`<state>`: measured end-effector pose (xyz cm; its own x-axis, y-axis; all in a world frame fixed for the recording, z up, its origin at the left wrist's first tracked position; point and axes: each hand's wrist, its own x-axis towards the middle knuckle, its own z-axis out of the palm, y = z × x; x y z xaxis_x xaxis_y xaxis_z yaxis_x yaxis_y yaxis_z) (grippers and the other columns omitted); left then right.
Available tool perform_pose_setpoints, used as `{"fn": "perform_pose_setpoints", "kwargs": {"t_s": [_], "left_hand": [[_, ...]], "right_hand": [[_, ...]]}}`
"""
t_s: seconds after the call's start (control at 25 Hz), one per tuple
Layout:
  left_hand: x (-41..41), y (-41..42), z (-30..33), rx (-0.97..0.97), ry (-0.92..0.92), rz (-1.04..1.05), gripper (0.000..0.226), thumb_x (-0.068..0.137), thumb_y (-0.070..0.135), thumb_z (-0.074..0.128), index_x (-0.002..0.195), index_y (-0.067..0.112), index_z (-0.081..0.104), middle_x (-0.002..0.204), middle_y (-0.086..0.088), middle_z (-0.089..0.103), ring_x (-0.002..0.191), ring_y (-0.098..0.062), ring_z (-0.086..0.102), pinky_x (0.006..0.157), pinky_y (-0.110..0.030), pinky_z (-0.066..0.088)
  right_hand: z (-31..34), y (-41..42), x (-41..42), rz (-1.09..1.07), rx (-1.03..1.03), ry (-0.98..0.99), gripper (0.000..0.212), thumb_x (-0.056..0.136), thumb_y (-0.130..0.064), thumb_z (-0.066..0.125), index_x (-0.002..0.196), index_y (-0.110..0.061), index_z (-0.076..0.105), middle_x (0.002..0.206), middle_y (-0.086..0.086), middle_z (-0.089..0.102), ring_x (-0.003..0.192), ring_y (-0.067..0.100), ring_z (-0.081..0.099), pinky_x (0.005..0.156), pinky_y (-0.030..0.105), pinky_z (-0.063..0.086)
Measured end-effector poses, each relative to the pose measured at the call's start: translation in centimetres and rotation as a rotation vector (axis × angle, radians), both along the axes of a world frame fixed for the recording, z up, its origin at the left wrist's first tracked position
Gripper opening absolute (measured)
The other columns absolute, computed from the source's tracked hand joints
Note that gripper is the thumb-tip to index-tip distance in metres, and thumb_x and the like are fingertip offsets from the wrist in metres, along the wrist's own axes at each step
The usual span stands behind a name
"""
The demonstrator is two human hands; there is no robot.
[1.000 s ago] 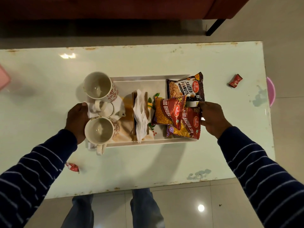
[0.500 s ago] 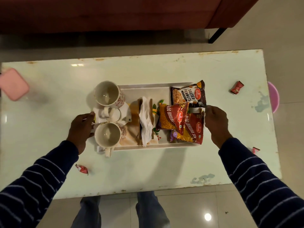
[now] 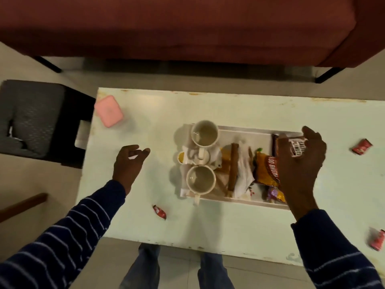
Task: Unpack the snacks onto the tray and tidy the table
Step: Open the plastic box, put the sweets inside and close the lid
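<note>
- Three snack packets lie at the right end of the tray (image 3: 239,130): a dark peanuts packet (image 3: 295,146) at about 1 o'clock from the tray's middle, a red-and-yellow bhujia packet (image 3: 265,170) at 3 o'clock, and a third packet (image 3: 274,195) at about 4 o'clock, largely hidden by the wrist.
- Two cups stand at the tray's left end, the far cup (image 3: 204,133) at 10 o'clock and the near cup (image 3: 200,180) at 8 o'clock, with a napkin holder (image 3: 239,170) between them and the snacks.
- Unpacking looks done; the tidying step is what remains.
- Left hand (image 3: 130,161) hovers over bare table (image 3: 145,122), left of the tray, fingers loosely curled and grasping nothing that I can make out; a pale glint at the fingers is too small to read.
- Right hand (image 3: 300,161) hangs over the snacks with fingers spread and relaxed, apart from the packets as far as the view shows.
- Three small red wrappers lie loose: one (image 3: 159,212) at 7 o'clock from the tray, one (image 3: 362,146) at 3 o'clock, one (image 3: 378,239) at 4 o'clock near the edge.
- A pink case (image 3: 108,114) sits at 10 o'clock near the table's corner.
- Next, in my judgement, each hand should pinch up the nearest wrapper; they are small and flat, so fingertip grips suit.
</note>
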<state>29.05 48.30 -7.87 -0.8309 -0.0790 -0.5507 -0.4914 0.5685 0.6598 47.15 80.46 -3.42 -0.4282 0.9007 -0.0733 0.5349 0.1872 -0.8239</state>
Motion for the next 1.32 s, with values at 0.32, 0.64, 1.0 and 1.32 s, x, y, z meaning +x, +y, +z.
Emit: {"fn": "perform_pose_setpoints", "kwargs": {"t_s": [0.32,0.64,1.0,1.32], "left_hand": [[-9.6,-8.6,0.3,-0.061,0.305,-0.117,0.079,0.068,0.035,0.09,0.133,0.021,0.047,0.131,0.008,0.046,0.107,-0.014,0.053,0.083,-0.028,0.05],[-23.1,-13.6,-1.7,-0.373,0.338,-0.845,0.12,0.058,0.019,0.092,0.153,0.027,0.02,0.157,-0.004,0.028,0.136,-0.031,0.038,0.106,-0.054,0.04],[-28.4,-11.3,-6.1,-0.161,0.227,-1.169,0.127,0.064,0.005,0.091,0.157,0.036,0.011,0.157,-0.005,0.032,0.107,-0.021,0.056,0.077,-0.021,0.049],[-27.8,-12.5,-6.6,0.006,0.206,-1.004,0.105,0.061,0.019,0.094,0.145,0.027,0.031,0.141,-0.002,0.05,0.126,-0.022,0.048,0.087,-0.025,0.044]], "right_hand": [[1.2,-13.3,-12.3,0.421,0.099,0.008,0.059,0.089,-0.035,0.067,0.139,-0.017,0.041,0.14,-0.001,0.043,0.127,0.011,0.04,0.101,0.006,0.025],[-2.7,-24.9,-23.2,0.59,0.086,-0.025,0.068,0.083,-0.034,0.071,0.141,-0.013,0.041,0.14,0.001,0.043,0.13,0.015,0.04,0.105,0.021,0.027],[-9.4,-31.9,-30.3,0.752,0.037,-0.263,0.098,0.076,-0.044,0.08,0.15,-0.009,0.027,0.151,0.007,0.035,0.136,0.023,0.039,0.106,0.04,0.044],[-10.5,-31.9,-31.5,0.796,-0.011,-0.238,0.089,0.076,-0.03,0.083,0.146,-0.007,0.034,0.143,0.008,0.045,0.13,0.022,0.043,0.105,0.027,0.041]]}}
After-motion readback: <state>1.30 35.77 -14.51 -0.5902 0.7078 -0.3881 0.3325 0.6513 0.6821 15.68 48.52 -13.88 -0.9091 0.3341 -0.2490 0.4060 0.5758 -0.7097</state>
